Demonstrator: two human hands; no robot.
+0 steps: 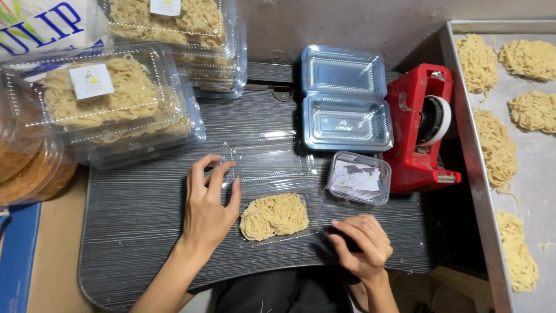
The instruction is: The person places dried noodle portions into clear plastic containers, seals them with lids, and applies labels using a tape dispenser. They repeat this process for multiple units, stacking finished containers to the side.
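The left hand (209, 206) has its fingers (217, 174) spread and slightly arched, tips resting at the left edge of an open clear clamshell box (272, 185) whose lid lies flat towards the far edge of the dark striped desktop (139, 220). The right hand (359, 243) is curled, fingers drawn together near the box's right corner by the near edge; whether it pinches anything cannot be told. In the box's near half sits a pale nest of raw noodles (273, 215), well inside the rim.

To close it well, the left fingers would best steady the hinge side while the lid folds over squarely, with no strands caught under the rim.

Just right of the box is a small clear tub of paper labels (359, 178), then a red tape dispenser (421, 127). Empty clamshells (344, 98) lie beyond, filled labelled boxes (110, 98) crowd the far left corner, and a metal tray (480, 191) of noodle nests runs along the right.
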